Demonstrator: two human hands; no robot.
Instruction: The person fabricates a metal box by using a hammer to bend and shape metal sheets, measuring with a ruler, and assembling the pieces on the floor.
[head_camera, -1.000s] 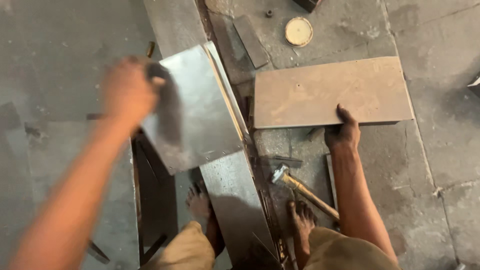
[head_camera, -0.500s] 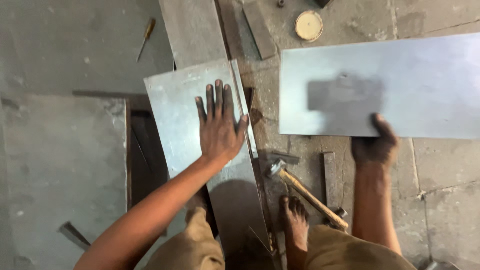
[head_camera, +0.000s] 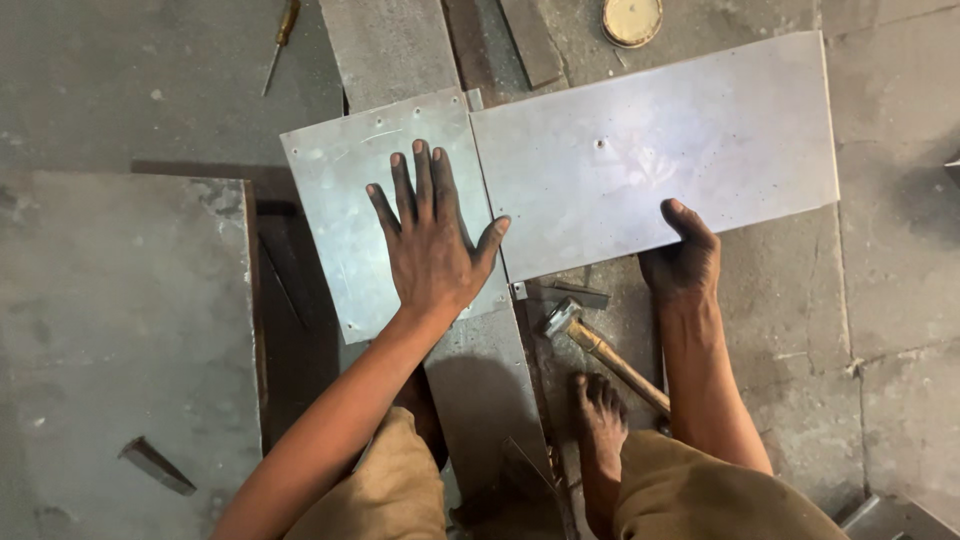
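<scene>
The small sheet (head_camera: 360, 210) lies flat on the floor (head_camera: 900, 300) over a long metal strip (head_camera: 480, 370), its long axis running roughly 11 to 5 o'clock. The left hand (head_camera: 432, 240) presses on it with fingers spread, pointing to 12 o'clock. Half a second ago this hand lay on it the same way; a second ago it was lifting the sheet tilted in the air.

The big sheet (head_camera: 660, 150) abuts the small one's right edge, its long axis running 8 to 2 o'clock, the far end rising toward 2. The right hand (head_camera: 685, 260) grips its near edge, thumb on top, fingers curled beneath. Since half a second ago, this sheet has slid left to meet the small one.

At 6 o'clock from the big sheet lies a hammer (head_camera: 600, 350), head toward 10 o'clock, beside a bare foot (head_camera: 600, 420). A round lid (head_camera: 632, 18) sits at 12 o'clock, a screwdriver (head_camera: 280, 40) at 11.
</scene>
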